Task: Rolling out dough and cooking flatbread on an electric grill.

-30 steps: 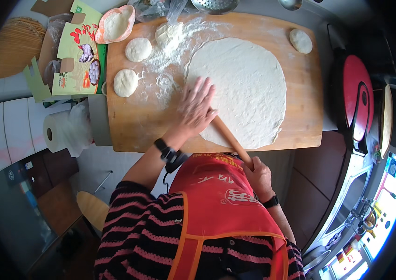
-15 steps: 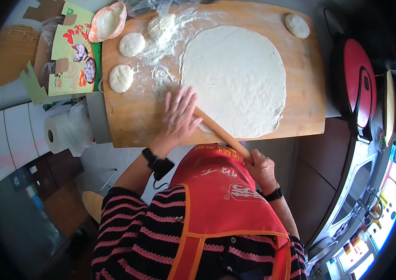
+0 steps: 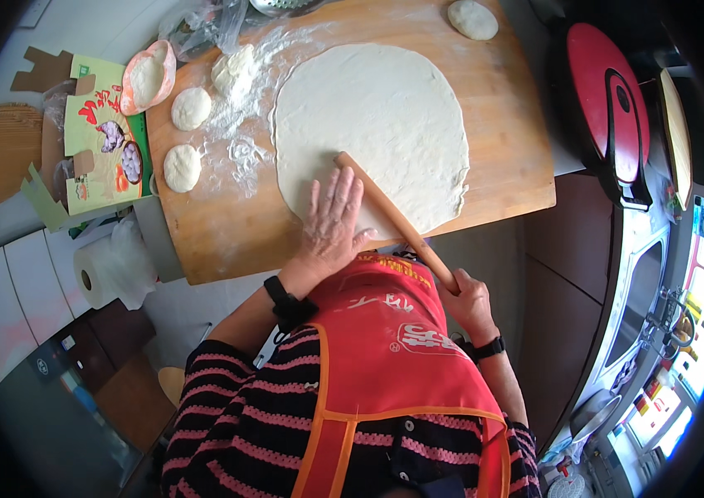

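Observation:
A broad, thin round of dough lies on the wooden board, its near edge close to the board's front edge. Slanting over its near part is a wooden rolling pin. My right hand is wrapped round the pin's near end, just past the board's edge. My left hand lies flat with fingers stretched out, over the near left part of the dough and beside the pin. The pin's far end shows past the left fingertips. Whether the left thumb touches the pin I cannot tell.
Two dough balls and a floury lump sit on the left, by scattered flour. Another dough ball is at the far right. A pink bowl of flour and a cut carton lie left; a red electric pan stands right.
My left hand has slid off the pin's far end, which now shows beyond the fingertips. The right hand still grips the near end. The whole view has turned slightly, shifting the board left.

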